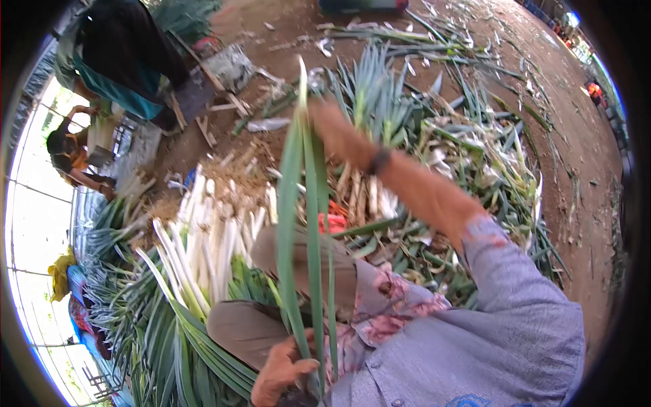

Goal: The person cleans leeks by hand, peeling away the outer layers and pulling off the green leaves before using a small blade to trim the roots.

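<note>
Hanging in front of the lap, a single leek (290,183) is held pale end up by the right-hand grip (327,125), which, though blurred, appears clenched around its neck; the long leaves are draped down to the left-hand grip (288,370), where curled fingers are seen beside them, and whether the blades are pinched there cannot be told. Little weight is to be expected: the pale shank should be found firm and rather slick, the flat green blades limp and easily creased or torn, so a hold is best taken on the shank, where the layers are packed tightly. Around it, brown trousers (241,322) and a grey shirt (522,278) are seen, and a dark band (379,161) is worn on the right wrist. To the left, smooth, cylindrical white stems (203,247) are stacked, tipped with wiry, fibrous roots (230,175). To the right, ragged loose leaves (454,146) are heaped on brown soil (569,129). Farther off, another person (125,47) in dark and teal clothing is seen.
</note>
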Demonstrator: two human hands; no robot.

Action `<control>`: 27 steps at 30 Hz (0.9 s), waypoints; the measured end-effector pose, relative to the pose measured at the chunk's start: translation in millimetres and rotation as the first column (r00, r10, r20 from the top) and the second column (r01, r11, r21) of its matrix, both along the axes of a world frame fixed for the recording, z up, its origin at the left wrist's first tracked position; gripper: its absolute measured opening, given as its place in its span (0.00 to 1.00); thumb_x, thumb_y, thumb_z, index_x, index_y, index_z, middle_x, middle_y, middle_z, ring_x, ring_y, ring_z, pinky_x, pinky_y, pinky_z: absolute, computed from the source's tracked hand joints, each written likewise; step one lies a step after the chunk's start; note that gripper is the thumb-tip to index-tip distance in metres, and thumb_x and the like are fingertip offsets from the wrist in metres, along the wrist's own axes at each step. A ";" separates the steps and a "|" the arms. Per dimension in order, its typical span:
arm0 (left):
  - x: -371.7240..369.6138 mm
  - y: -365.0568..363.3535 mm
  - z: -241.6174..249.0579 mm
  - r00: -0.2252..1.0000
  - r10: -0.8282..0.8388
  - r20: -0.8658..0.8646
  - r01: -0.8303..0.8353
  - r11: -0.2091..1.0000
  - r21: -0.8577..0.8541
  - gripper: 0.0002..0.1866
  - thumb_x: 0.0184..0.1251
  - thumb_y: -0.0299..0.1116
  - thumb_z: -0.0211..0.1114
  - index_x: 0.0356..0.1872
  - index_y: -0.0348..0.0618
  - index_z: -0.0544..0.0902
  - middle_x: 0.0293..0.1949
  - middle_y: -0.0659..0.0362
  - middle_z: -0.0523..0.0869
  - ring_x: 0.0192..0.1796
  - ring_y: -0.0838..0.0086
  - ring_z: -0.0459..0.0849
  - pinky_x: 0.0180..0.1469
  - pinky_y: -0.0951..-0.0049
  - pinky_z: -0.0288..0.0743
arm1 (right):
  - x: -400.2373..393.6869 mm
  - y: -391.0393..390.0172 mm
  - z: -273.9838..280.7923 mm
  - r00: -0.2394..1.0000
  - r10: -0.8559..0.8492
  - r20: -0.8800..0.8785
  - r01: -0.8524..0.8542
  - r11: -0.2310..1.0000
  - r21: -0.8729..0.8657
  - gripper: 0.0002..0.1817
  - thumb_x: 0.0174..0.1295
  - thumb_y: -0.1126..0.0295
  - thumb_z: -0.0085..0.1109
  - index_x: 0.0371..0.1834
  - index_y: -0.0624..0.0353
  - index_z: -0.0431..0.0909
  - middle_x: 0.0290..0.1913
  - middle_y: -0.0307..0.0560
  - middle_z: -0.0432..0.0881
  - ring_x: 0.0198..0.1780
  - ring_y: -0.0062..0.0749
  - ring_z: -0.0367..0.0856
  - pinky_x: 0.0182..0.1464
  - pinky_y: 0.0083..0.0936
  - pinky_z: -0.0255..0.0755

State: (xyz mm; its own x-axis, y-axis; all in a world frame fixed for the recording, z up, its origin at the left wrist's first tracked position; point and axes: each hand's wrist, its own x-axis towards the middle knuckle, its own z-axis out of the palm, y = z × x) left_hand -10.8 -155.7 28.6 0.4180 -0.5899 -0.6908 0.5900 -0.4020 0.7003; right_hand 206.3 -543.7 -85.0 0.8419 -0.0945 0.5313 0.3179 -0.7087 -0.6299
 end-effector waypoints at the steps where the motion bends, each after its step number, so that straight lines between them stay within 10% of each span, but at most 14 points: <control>1: 0.6 1.2 2.6 0.998 0.059 0.022 -0.058 0.998 -0.027 0.29 0.50 0.26 0.68 0.58 0.32 0.74 0.40 0.56 0.85 0.44 0.73 0.83 0.51 0.73 0.75 | 24.0 -31.5 14.0 0.997 0.047 0.054 -0.059 0.963 0.263 0.16 0.69 0.54 0.48 0.32 0.54 0.74 0.32 0.42 0.71 0.37 0.31 0.69 0.41 0.36 0.65; 4: 3.8 17.8 -7.5 0.854 0.046 0.518 -0.139 0.980 0.142 0.28 0.50 0.27 0.69 0.55 0.31 0.75 0.37 0.54 0.85 0.40 0.71 0.83 0.46 0.72 0.78 | 38.8 -90.2 34.2 0.992 0.105 -0.073 0.025 0.398 0.917 0.17 0.67 0.51 0.53 0.35 0.53 0.77 0.32 0.41 0.77 0.39 0.28 0.79 0.38 0.25 0.73; 5: 3.0 30.3 -15.4 0.754 0.065 0.654 -0.217 0.964 0.154 0.26 0.50 0.26 0.67 0.54 0.31 0.76 0.35 0.54 0.85 0.38 0.69 0.83 0.44 0.71 0.78 | 32.2 -93.1 16.4 0.991 0.045 -0.122 0.093 0.412 0.907 0.16 0.66 0.53 0.55 0.33 0.54 0.77 0.29 0.40 0.77 0.38 0.30 0.81 0.39 0.25 0.75; 8: 3.0 55.8 -30.6 0.457 0.033 0.889 -0.449 0.871 0.199 0.20 0.52 0.24 0.64 0.48 0.31 0.77 0.32 0.53 0.83 0.34 0.67 0.83 0.41 0.70 0.78 | 5.1 -101.0 -50.4 0.906 0.017 -0.422 0.344 0.550 0.761 0.18 0.65 0.59 0.56 0.23 0.61 0.71 0.18 0.45 0.70 0.14 0.30 0.66 0.21 0.28 0.69; 9: 4.6 59.8 -34.0 0.367 -0.007 0.930 -0.521 0.827 0.212 0.18 0.53 0.23 0.63 0.47 0.32 0.78 0.31 0.53 0.83 0.33 0.67 0.83 0.41 0.70 0.78 | -2.3 -118.8 -111.9 0.909 0.019 -0.416 0.248 0.777 0.579 0.19 0.64 0.59 0.57 0.22 0.62 0.71 0.17 0.46 0.69 0.12 0.31 0.64 0.19 0.30 0.67; 12: 15.4 72.1 -56.3 0.322 -0.079 0.944 -0.602 0.752 0.268 0.14 0.53 0.21 0.62 0.44 0.31 0.79 0.30 0.53 0.82 0.31 0.66 0.82 0.39 0.70 0.77 | -44.6 -102.1 -191.1 0.729 0.018 -0.685 0.475 0.707 0.524 0.20 0.64 0.58 0.54 0.23 0.66 0.71 0.21 0.54 0.72 0.17 0.39 0.69 0.24 0.37 0.70; 14: 22.2 79.2 -89.0 0.277 -0.175 0.945 -0.600 0.737 0.312 0.13 0.52 0.20 0.63 0.41 0.34 0.81 0.27 0.54 0.81 0.27 0.67 0.80 0.33 0.69 0.74 | -69.1 -75.8 -213.7 0.761 -0.313 -0.569 0.380 0.925 0.000 0.18 0.63 0.60 0.53 0.28 0.68 0.75 0.31 0.61 0.77 0.33 0.49 0.77 0.38 0.45 0.72; 16: 29.5 82.5 -96.5 0.192 -0.311 0.931 -0.557 0.746 0.364 0.12 0.51 0.23 0.65 0.38 0.37 0.81 0.23 0.56 0.79 0.24 0.67 0.77 0.28 0.68 0.71 | -65.4 -56.3 -232.2 0.711 -0.243 -0.660 0.204 0.969 -0.137 0.10 0.58 0.65 0.55 0.33 0.62 0.78 0.38 0.59 0.78 0.43 0.51 0.75 0.46 0.44 0.71; 18: 42.5 76.3 -92.8 0.202 -0.338 0.919 -0.499 0.772 0.394 0.10 0.49 0.25 0.67 0.35 0.41 0.82 0.21 0.59 0.77 0.21 0.66 0.76 0.24 0.68 0.69 | -55.0 -34.4 -231.9 0.591 -0.137 -0.795 -0.018 0.983 -0.182 0.10 0.52 0.70 0.57 0.37 0.56 0.81 0.46 0.57 0.78 0.53 0.53 0.74 0.53 0.43 0.69; 19: 45.9 77.0 -96.4 0.213 -0.320 0.923 -0.508 0.771 0.384 0.10 0.48 0.25 0.67 0.34 0.41 0.81 0.20 0.59 0.76 0.21 0.67 0.75 0.23 0.69 0.68 | -52.0 -24.9 -256.6 0.704 -0.167 -0.690 0.131 0.986 -0.105 0.12 0.50 0.71 0.59 0.39 0.59 0.78 0.41 0.56 0.78 0.49 0.51 0.76 0.50 0.39 0.71; 22: 50.6 78.6 -97.6 0.271 -0.237 0.933 -0.526 0.775 0.350 0.10 0.47 0.25 0.67 0.34 0.41 0.81 0.19 0.61 0.76 0.19 0.69 0.74 0.23 0.71 0.69 | -32.0 -3.0 -262.2 0.731 -0.206 -0.650 -0.166 0.871 -0.463 0.15 0.51 0.71 0.59 0.42 0.63 0.71 0.39 0.61 0.79 0.39 0.55 0.81 0.39 0.45 0.74; 27: 54.5 77.4 -95.1 0.293 -0.179 0.939 -0.545 0.776 0.318 0.11 0.44 0.24 0.67 0.33 0.39 0.81 0.20 0.60 0.78 0.18 0.72 0.74 0.24 0.74 0.68 | -17.2 6.3 -296.7 0.641 -0.189 -0.744 -0.408 0.737 -0.538 0.14 0.53 0.72 0.56 0.44 0.62 0.74 0.40 0.59 0.80 0.41 0.52 0.83 0.38 0.43 0.76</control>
State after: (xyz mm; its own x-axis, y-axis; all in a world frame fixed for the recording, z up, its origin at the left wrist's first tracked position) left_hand 43.8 -78.3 -66.5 0.9867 -0.1144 0.1158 -0.1582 -0.8412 0.5170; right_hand 189.2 -537.4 -381.7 0.9235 0.1156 -0.3657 0.0829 -0.9911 -0.1039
